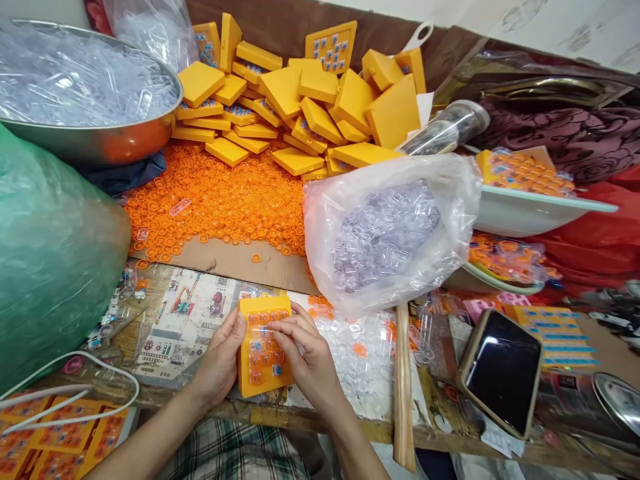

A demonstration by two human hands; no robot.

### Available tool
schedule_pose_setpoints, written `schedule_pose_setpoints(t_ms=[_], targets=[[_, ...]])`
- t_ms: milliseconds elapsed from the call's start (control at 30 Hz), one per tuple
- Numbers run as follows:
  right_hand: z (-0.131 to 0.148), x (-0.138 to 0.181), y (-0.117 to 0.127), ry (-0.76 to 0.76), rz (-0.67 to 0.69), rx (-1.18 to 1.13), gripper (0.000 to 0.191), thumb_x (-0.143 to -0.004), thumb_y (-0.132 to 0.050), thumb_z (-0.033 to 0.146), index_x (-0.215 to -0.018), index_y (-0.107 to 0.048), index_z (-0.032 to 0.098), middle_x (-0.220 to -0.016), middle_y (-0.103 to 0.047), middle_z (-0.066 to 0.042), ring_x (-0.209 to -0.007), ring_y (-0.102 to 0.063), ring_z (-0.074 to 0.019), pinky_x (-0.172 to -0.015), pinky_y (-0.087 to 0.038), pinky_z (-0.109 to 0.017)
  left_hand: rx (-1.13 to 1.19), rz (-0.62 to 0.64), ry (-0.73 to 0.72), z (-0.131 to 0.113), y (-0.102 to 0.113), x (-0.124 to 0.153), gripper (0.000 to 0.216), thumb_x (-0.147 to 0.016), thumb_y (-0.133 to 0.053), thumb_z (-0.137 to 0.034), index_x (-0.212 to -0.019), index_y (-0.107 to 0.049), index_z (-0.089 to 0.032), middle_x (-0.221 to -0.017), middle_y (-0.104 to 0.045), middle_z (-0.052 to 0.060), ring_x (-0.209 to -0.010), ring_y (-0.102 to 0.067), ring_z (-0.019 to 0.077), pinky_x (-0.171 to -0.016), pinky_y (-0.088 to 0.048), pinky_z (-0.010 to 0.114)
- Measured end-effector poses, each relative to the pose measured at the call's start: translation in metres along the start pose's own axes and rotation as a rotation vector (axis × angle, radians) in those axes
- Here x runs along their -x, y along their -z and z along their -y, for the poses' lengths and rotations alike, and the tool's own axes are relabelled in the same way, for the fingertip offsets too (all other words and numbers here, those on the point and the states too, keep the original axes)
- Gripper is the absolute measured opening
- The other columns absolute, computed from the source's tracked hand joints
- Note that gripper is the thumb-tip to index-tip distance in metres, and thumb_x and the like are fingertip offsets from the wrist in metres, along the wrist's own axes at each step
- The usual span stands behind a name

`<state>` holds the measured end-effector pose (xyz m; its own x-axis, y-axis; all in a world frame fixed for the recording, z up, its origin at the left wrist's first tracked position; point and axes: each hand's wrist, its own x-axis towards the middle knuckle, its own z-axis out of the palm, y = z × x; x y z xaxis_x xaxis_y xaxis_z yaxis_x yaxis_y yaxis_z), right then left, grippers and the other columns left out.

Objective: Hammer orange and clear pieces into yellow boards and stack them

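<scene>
A yellow square toy board (263,353) with orange round pieces set in its face lies at the near table edge. My left hand (219,363) grips its left side, fingers curled round the edge. My right hand (305,353) rests on the board's right half, fingertips pinched on a small clear plastic piece over the orange pieces. Loose clear plastic pieces (360,353) lie just right of my right hand.
A clear bag of transparent pieces (385,233) stands behind my hands. Orange rings (220,200) carpet the middle; yellow boards (310,100) pile at the back. A steel bowl (100,143) and green bag (50,253) at left, a phone (503,370) at right.
</scene>
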<state>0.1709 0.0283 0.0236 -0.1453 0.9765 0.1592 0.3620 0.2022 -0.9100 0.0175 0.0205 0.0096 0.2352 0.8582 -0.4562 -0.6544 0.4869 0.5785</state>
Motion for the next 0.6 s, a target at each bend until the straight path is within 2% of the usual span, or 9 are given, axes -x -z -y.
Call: schedule_pose_setpoints(t_ms=[167,300,367,467,533,600], targets=[[0.004,0.010,-0.007,0.038,-0.085,-0.024,0.030,-0.086,-0.060,0.013,-0.099,-0.075,0.035,-0.080,-0.067,0.002,-0.078,-0.063,-0.0153,-0.116,-0.024,-0.056,-0.046,0.079,-0.042,0.003,0.000,0.003,0.060,-0.081,-0.072,-0.037,-0.133,-0.045,-0.023,-0.120,-0.068,0.009,-0.110,-0.065,0.0252,-0.095,-0.052,0.037],[0.001,0.023,-0.024,-0.027,-0.309,-0.098,0.022,-0.085,-0.062,0.017,-0.093,-0.075,0.033,-0.101,-0.061,-0.003,-0.115,-0.056,-0.0224,-0.112,-0.034,-0.051,-0.148,0.036,-0.091,0.006,0.003,0.005,0.057,-0.080,-0.073,-0.036,-0.128,-0.045,-0.023,-0.120,-0.068,0.010,-0.107,-0.067,0.0260,-0.089,-0.055,0.035],[0.000,0.025,-0.028,-0.108,-0.389,-0.164,0.025,-0.082,-0.068,0.021,-0.105,-0.069,0.030,-0.116,-0.056,-0.006,-0.125,-0.050,-0.0243,-0.106,-0.042,-0.047,-0.195,0.018,-0.117,0.007,0.004,0.006,0.057,-0.079,-0.073,-0.037,-0.128,-0.046,-0.022,-0.119,-0.069,0.010,-0.106,-0.067,0.0266,-0.087,-0.055,0.034],[0.002,0.022,-0.024,-0.255,-0.305,-0.331,0.060,-0.077,-0.074,0.026,-0.132,-0.051,0.029,-0.123,-0.060,-0.009,-0.118,-0.059,-0.0249,-0.095,-0.053,-0.041,-0.250,0.017,-0.149,0.008,0.004,0.008,0.054,-0.079,-0.073,-0.034,-0.125,-0.047,-0.021,-0.115,-0.071,0.010,-0.104,-0.068,0.0263,-0.086,-0.056,0.033],[0.003,0.018,-0.019,-0.323,-0.213,-0.425,0.067,-0.075,-0.076,0.027,-0.136,-0.047,0.027,-0.122,-0.065,-0.010,-0.115,-0.063,-0.0258,-0.092,-0.055,-0.040,-0.270,0.014,-0.155,0.008,0.002,0.009,0.049,-0.079,-0.073,-0.032,-0.120,-0.048,-0.020,-0.112,-0.071,0.009,-0.102,-0.069,0.0258,-0.086,-0.056,0.033],[0.002,0.017,-0.016,-0.350,-0.190,-0.457,0.066,-0.074,-0.076,0.027,-0.135,-0.049,0.025,-0.125,-0.065,-0.011,-0.116,-0.063,-0.0268,-0.094,-0.055,-0.040,-0.261,0.009,-0.150,0.008,0.001,0.009,0.047,-0.079,-0.074,-0.031,-0.118,-0.048,-0.021,-0.111,-0.072,0.008,-0.103,-0.069,0.0255,-0.086,-0.056,0.033]])
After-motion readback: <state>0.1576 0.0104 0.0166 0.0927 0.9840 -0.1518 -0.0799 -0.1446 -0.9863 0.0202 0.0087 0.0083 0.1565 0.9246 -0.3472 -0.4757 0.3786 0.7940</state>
